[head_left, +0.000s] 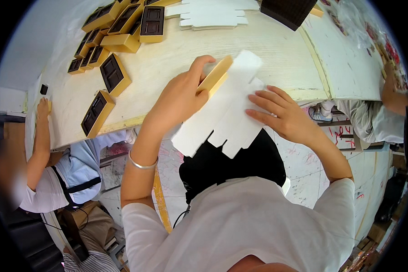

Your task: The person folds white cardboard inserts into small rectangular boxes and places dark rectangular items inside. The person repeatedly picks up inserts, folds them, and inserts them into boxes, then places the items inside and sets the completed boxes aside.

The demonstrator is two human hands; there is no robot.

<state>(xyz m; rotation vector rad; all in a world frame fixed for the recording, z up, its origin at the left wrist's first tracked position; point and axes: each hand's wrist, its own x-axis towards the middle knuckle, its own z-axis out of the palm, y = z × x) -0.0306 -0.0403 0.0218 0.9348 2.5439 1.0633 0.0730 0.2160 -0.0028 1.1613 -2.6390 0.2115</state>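
My left hand (pixel 182 94) is closed around a slim gold box (pixel 216 75), thumb on the near side and fingers over its far end. The box stands tilted on the left part of a flat white die-cut card sheet (pixel 226 109). Notched flaps of the sheet reach past the table's front edge, over my lap. My right hand (pixel 283 112) rests its outstretched, slightly spread fingers on the sheet's right edge. What faces the palm side of the gold box is hidden.
Several gold boxes with dark brown compartment inserts (pixel 115 75) lie at the table's left. More white card blanks (pixel 213 13) are stacked at the back, beside a dark brown box (pixel 288 12). A co-worker's arm (pixel 41 136) reaches the table at far left; another person (pixel 394 93) is at far right.
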